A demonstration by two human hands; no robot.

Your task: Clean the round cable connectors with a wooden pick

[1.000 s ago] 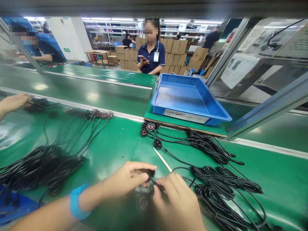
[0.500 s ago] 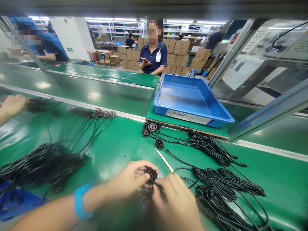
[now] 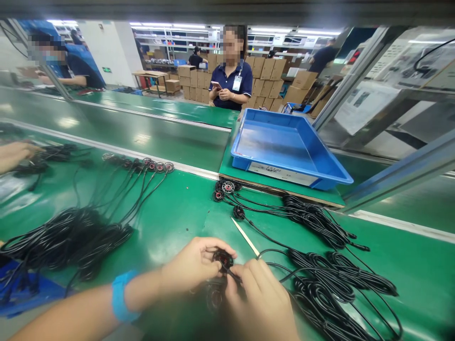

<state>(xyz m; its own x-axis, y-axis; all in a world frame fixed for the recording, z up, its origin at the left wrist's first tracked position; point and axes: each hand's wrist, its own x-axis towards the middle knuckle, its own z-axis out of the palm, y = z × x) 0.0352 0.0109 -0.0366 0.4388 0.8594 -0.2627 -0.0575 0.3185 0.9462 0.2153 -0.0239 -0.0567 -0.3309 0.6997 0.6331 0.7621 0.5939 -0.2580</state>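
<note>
Near the front of the green bench, my left hand (image 3: 192, 266), with a blue wristband (image 3: 122, 297), is closed around a small round black part with a red centre (image 3: 223, 258). Close beside it, my right hand (image 3: 261, 296) pinches the black cable where it meets that part. A pale pointed stick (image 3: 245, 237) lies just beyond my right hand. To the right rest coiled black cables (image 3: 320, 270). Farther back, more round black parts (image 3: 227, 187) with red centres sit at the ends of cables.
A blue tray (image 3: 284, 173) stands on a raised green board at the back right. On the left lie bundled cables (image 3: 71, 237) with round parts. Another person's hand (image 3: 16, 156) reaches in at the far left. A person holding a phone (image 3: 231, 85) stands opposite.
My hands keep nearly the same hold on the round part. The view has shifted slightly. The person opposite now has both hands at the phone; the hand at far left has moved slightly.
</note>
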